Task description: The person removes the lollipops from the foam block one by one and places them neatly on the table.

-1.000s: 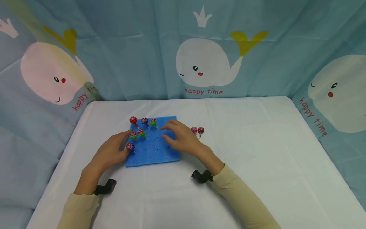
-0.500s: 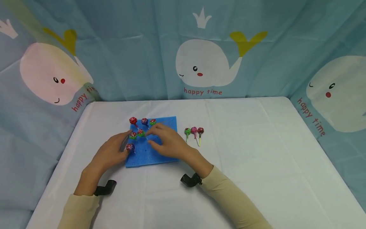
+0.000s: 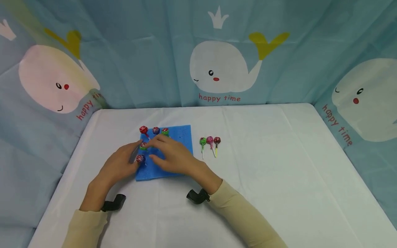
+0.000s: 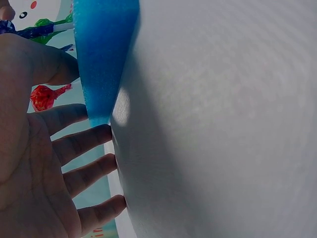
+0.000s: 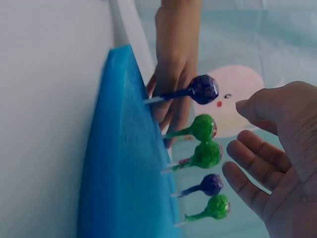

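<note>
A blue foam board [image 3: 183, 136] on the table bears several upright lollipops, their sticks set into it. At the back stand a red lollipop [image 3: 143, 130], a blue one [image 3: 156, 130] and a green one [image 3: 165, 131]. A blue-red lollipop [image 3: 140, 158] is nearest the front left. My left hand [image 3: 121, 162] rests at the board's left edge, its fingers [image 4: 81, 141] spread and the thumb against the foam. My right hand [image 3: 173, 155] hovers over the board, fingers extended beside the green lollipop [image 5: 207, 154] and holding nothing. It hides part of the second row in the head view.
Right of the board, a green lollipop [image 3: 203, 141], a pink one [image 3: 210, 140] and a dark red one [image 3: 217, 140] lie side by side on the white table [image 3: 279, 165]. A blue whale-print curtain [image 3: 149, 69] hangs behind and at both sides.
My right hand has moved left across the board toward the left-hand lollipops, uncovering the green lollipop on the table. My left hand has stayed in place.
</note>
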`<state>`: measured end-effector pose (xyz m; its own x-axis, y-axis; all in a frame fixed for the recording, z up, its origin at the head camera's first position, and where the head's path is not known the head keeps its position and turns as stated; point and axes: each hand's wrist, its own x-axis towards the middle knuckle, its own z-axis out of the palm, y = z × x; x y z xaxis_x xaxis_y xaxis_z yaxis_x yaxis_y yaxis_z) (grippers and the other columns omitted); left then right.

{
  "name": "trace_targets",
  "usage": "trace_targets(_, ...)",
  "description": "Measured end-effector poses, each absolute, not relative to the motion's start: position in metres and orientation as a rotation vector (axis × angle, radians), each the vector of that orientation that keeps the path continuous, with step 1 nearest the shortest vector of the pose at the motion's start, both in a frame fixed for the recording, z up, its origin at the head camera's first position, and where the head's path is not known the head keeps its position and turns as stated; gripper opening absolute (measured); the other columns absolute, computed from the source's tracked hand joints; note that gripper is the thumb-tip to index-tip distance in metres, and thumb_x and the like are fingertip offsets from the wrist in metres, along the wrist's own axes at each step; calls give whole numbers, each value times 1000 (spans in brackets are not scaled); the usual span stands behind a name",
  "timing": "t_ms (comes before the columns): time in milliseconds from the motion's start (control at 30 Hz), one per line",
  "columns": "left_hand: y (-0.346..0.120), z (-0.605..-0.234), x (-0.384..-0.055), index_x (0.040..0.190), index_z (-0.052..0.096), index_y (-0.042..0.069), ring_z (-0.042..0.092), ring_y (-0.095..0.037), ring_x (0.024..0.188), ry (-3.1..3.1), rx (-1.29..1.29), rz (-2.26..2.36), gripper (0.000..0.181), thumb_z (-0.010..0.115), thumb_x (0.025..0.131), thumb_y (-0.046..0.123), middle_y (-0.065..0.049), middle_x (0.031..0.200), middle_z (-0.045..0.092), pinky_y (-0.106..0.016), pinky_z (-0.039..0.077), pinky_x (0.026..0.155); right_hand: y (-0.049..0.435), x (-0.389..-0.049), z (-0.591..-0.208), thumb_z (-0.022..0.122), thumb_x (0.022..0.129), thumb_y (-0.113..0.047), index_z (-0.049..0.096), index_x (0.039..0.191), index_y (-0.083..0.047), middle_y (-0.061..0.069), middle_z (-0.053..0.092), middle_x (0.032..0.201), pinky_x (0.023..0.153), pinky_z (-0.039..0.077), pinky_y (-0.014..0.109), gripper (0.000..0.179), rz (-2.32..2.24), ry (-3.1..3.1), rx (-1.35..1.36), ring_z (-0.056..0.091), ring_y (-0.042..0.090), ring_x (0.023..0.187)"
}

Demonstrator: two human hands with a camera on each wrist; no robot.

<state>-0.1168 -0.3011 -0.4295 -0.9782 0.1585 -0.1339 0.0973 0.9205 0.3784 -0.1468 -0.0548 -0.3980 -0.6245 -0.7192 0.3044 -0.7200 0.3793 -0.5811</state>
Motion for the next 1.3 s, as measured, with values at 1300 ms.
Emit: trace_targets(1300, -306, -432, -119, 163, 39, 5, 43, -52, 149, 2940, 262, 599, 75, 65, 94, 17, -28, 161, 48, -73, 36, 120, -87, -134, -428, 72, 101, -14, 69, 127, -16, -3, 65, 125, 102, 49, 7, 26, 1058, -2506, 1444, 64, 5, 116)
